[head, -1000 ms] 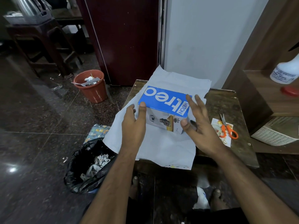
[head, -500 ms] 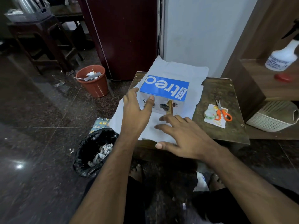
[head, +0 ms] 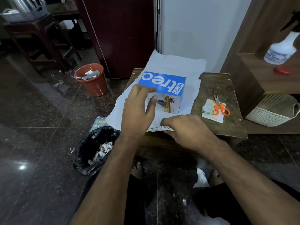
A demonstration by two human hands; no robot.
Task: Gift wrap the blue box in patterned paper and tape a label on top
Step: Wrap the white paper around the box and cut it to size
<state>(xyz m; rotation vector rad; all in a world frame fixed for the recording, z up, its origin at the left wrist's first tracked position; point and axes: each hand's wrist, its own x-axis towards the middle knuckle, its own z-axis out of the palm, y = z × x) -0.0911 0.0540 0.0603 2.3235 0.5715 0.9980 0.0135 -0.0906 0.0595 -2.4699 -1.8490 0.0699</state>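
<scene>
Head view: blue box sits on the white back side of the patterned paper, roughly mid-sheet, on the small wooden bench. Box top is blue with white "treo" and "MILTON" print; the near side face shows product pictures. Paper hangs past the bench's left edge and far edge.

Left hand is over the paper at the box's near-left corner, fingers spread and loosely curled, grip not closed on anything; thumb lies against the box's near side face. Can't tell if the fingertips touch the box top.

Right hand is at the near edge of the paper, just in front of the box. Fingers are curled down on the edge, which is lifted so the printed side shows as a thin strip under the fingers. Grip looks pinched on that edge, but the fingertips are hidden, so contact detail is unclear.

Right of the paper, on the bench: clear tape roll and orange-handled scissors, both on a small printed label, well apart from the box.

Floor left of the bench: black bin bag with scraps, plus a terracotta-coloured bin further back. White spray bottle on the shelf at right.
</scene>
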